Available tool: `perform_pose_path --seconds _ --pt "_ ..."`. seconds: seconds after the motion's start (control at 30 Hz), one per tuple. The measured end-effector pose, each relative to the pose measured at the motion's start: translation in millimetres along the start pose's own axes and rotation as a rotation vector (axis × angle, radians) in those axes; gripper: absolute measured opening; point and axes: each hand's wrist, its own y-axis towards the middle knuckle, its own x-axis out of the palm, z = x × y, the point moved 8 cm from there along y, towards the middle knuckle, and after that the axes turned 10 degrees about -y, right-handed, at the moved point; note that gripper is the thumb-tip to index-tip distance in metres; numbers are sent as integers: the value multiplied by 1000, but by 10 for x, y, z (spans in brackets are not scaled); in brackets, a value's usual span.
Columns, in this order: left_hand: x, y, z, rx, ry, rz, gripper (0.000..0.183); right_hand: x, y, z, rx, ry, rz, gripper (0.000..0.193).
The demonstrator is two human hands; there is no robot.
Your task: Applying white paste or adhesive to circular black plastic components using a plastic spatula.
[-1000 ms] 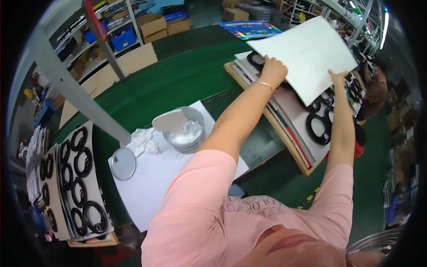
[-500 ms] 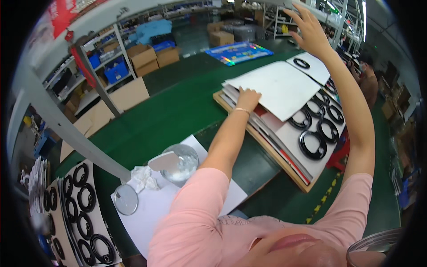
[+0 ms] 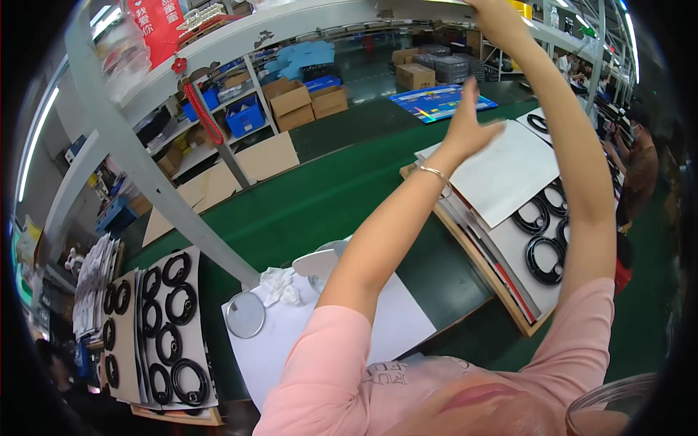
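On a green table [image 3: 305, 211], a white sheet [image 3: 512, 174] lies over black rings [image 3: 531, 259] on a wood-edged stack [image 3: 476, 269] at the right edge. The left hand [image 3: 467, 134] is above the sheet's far left corner, its grip apart, fingers spread. The right hand [image 3: 500, 27] reaches high; its fingers are cut off, so its grip cannot be told. A grey post [image 3: 174, 207] stands at left, and the left forearm partly hides a clear tub [image 3: 313, 282] beside crumpled tissue [image 3: 280, 285] and a round lid [image 3: 246, 315]. Half a second ago, the left hand rested on the sheet; now it is raised.
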Motion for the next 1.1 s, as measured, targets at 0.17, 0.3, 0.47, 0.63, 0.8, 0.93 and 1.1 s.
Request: perform_pose_path --seconds 0.17,0.3,0.47,0.63,0.8,0.93,1.1 --pt "-70 -329 934 43 -875 74 53 -670 -1074 -801 -152 223 -158 37" --pt "70 -1163 432 -117 -1106 505 40 -828 -1726 -192 47 485 -132 48" --pt "524 -2011 31 -415 -1000 439 38 -136 -2739 1136 1036 1322 -145 62" --pt "987 -1885 -413 -856 -1121 269 31 -646 -3627 1429 1026 524 102 74" --pt "1034 -1631 -1086 -912 -773 258 25 -312 -4612 1584 1167 86 1 84" --pt "1167 -1745 -1238 -913 -469 108 15 -84 -5041 1766 1043 -206 -416 85" --pt "1185 -1899 -1295 -1031 -567 24 23 220 -4953 1410 802 -488 -900 74"
